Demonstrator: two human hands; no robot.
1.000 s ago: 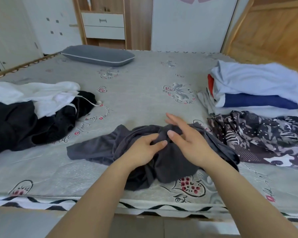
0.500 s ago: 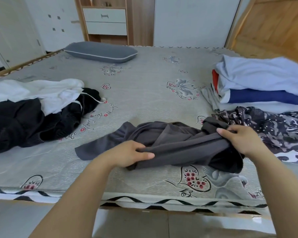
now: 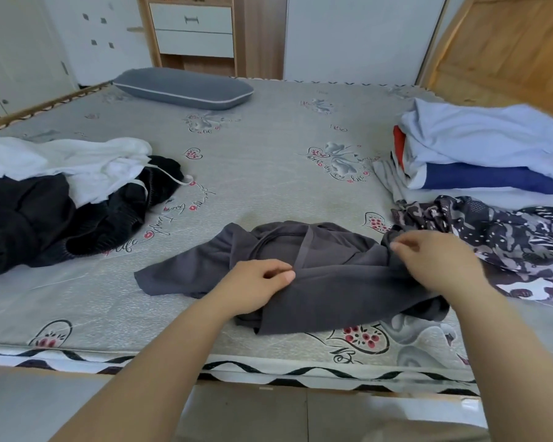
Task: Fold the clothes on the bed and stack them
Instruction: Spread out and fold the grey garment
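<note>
I am holding the dark grey garment [image 3: 326, 275], which is lying crumpled near the front edge of the bed [image 3: 268, 173]. My left hand [image 3: 256, 287] is pinching a fold at its middle and my right hand [image 3: 441, 263] is gripping its right end. Just beside it on the right a patterned garment [image 3: 498, 237] is lying, with the folded stack [image 3: 479, 154] behind. At the left, white clothes [image 3: 77, 164] are lying over black clothes [image 3: 45, 218]. A grey pillow [image 3: 182, 87] is lying at the far side.

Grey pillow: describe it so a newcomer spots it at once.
Start at the bed and look to its far edge, below the wooden drawers. The pillow lies there alone, long, slate grey with pale piping, the only thing on the bed that isn't clothing.
</note>
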